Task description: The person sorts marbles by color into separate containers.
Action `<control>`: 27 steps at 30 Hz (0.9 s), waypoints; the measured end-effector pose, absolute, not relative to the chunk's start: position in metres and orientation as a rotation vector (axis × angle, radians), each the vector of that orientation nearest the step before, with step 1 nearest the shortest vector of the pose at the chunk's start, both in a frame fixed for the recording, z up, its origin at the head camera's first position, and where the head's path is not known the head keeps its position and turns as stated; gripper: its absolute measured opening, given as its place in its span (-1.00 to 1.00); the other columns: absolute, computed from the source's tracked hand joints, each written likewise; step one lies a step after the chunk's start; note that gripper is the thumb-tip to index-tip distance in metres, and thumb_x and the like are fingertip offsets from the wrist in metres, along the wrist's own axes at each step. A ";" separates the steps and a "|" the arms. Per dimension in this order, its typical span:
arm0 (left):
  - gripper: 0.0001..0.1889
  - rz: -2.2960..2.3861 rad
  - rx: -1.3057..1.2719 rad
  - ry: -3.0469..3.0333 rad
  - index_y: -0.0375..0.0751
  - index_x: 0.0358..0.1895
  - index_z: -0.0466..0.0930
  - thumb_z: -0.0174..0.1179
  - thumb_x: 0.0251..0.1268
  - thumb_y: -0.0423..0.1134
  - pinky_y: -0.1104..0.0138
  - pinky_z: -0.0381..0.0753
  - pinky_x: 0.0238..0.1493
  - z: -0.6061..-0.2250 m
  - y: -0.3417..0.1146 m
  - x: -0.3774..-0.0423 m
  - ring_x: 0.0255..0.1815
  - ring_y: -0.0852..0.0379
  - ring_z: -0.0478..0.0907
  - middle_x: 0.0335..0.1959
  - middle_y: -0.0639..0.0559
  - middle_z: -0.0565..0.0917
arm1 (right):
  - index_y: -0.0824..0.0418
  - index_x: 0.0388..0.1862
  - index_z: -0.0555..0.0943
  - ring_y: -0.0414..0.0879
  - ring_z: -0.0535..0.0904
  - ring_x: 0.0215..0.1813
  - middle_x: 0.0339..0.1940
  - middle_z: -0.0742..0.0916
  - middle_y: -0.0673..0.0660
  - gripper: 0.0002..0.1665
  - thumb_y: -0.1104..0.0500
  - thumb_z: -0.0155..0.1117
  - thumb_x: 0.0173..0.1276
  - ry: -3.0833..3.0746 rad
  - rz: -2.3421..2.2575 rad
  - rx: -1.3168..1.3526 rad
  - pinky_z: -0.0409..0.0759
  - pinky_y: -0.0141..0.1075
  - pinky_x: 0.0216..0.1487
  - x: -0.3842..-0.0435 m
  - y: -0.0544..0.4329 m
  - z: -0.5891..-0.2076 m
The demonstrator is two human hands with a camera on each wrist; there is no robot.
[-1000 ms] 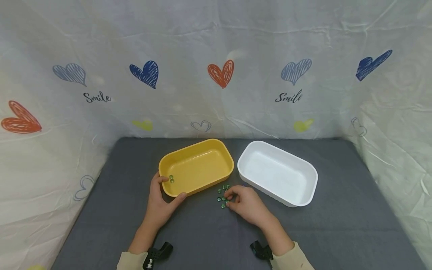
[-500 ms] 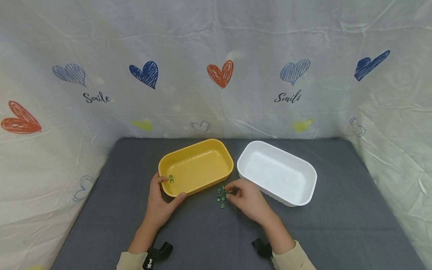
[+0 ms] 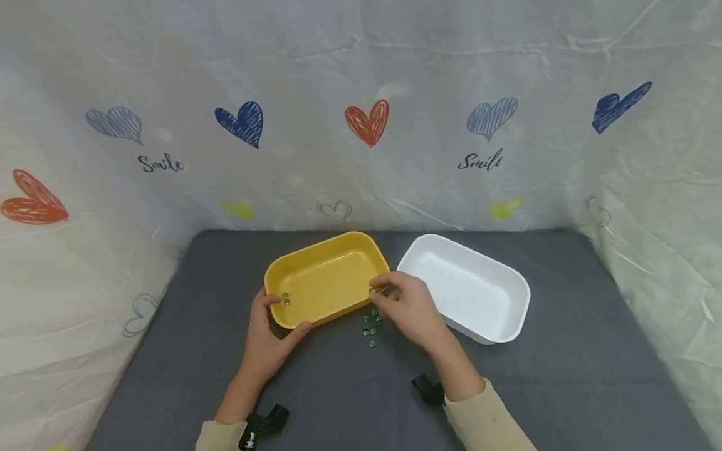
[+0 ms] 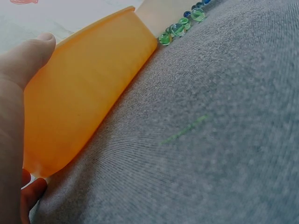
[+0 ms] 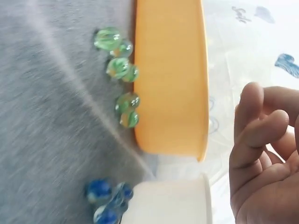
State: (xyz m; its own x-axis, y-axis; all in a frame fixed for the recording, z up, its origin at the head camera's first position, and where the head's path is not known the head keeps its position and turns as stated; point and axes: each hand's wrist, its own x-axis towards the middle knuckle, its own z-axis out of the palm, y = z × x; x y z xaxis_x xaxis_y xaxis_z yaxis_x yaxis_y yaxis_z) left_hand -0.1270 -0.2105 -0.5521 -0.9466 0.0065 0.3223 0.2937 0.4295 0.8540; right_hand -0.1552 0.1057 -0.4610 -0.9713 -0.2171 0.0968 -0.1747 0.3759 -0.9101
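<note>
My left hand (image 3: 267,344) grips the left end of the yellow tray (image 3: 329,285), fingers over the rim and thumb on the front wall. Two green marbles (image 3: 286,299) lie inside, near those fingers. Above the tray's right front corner, my right hand (image 3: 408,307) pinches a green marble (image 3: 372,292) between thumb and fingertip. In the right wrist view the curled fingers (image 5: 252,102) hide that marble. Several green marbles (image 5: 117,67) rest on the grey cloth along the tray's front side, also visible in the left wrist view.
A white tray (image 3: 468,288) stands at the right, angled, close beside the yellow one. Several blue marbles (image 5: 99,190) lie on the cloth in front of it, hidden behind my right hand in the head view. A heart-printed curtain (image 3: 361,62) hangs behind the grey cloth (image 3: 338,401).
My right hand has lifted from the group of green marbles, carrying one up and away from me to the yellow tray's rim. My left hand and both trays stay put.
</note>
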 end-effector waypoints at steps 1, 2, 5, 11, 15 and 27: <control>-0.21 -1.530 -0.261 -2.415 -0.34 0.37 0.27 0.64 0.23 -0.30 0.59 0.23 0.40 -0.552 -0.210 -0.127 0.68 -0.26 0.19 0.77 -0.22 0.02 | 0.26 0.12 0.78 0.16 0.69 -0.48 -0.30 0.78 0.07 -0.72 0.28 0.50 0.47 2.561 -1.706 -0.355 0.47 -0.29 -0.54 -0.157 0.103 -0.460; -0.21 -1.535 -0.262 -2.414 -0.35 0.37 0.27 0.64 0.24 -0.30 0.59 0.23 0.41 -0.553 -0.210 -0.127 0.68 -0.26 0.19 0.77 -0.23 0.02 | 0.27 0.12 0.78 0.22 0.69 -0.49 -0.34 0.78 0.09 -0.73 0.28 0.50 0.48 2.546 -1.718 -0.343 0.46 -0.29 -0.56 -0.159 0.101 -0.459; -0.21 -1.556 -0.262 -2.407 -0.34 0.37 0.26 0.63 0.24 -0.29 0.57 0.25 0.41 -0.553 -0.209 -0.127 0.68 -0.25 0.19 0.77 -0.21 0.01 | 0.26 0.13 0.78 0.31 0.67 -0.52 -0.41 0.77 0.10 -0.73 0.24 0.47 0.50 2.501 -1.739 -0.306 0.46 -0.30 -0.60 -0.165 0.094 -0.459; -0.20 -1.565 -0.270 -2.399 -0.37 0.38 0.26 0.63 0.24 -0.30 0.53 0.28 0.41 -0.553 -0.209 -0.126 0.68 -0.25 0.20 0.77 -0.20 0.02 | 0.26 0.16 0.77 0.30 0.59 -0.64 -0.51 0.76 0.18 -0.72 0.21 0.43 0.55 2.452 -1.744 -0.241 0.45 -0.31 -0.65 -0.173 0.087 -0.470; -0.20 -1.557 -0.275 -2.399 -0.36 0.37 0.26 0.63 0.24 -0.29 0.52 0.28 0.42 -0.552 -0.208 -0.126 0.68 -0.25 0.20 0.78 -0.20 0.01 | 0.30 0.20 0.75 0.40 0.63 -0.56 -0.35 0.79 0.25 -0.69 0.21 0.41 0.57 2.428 -1.755 -0.210 0.45 -0.32 -0.65 -0.175 0.085 -0.478; -0.20 -1.542 -0.256 -2.416 -0.36 0.37 0.27 0.64 0.24 -0.28 0.57 0.23 0.42 -0.551 -0.210 -0.127 0.70 -0.25 0.16 0.78 -0.20 -0.01 | 0.30 0.21 0.75 0.28 0.71 -0.53 -0.04 0.80 0.07 -0.68 0.21 0.42 0.57 2.450 -1.773 -0.213 0.49 -0.30 -0.64 -0.177 0.079 -0.486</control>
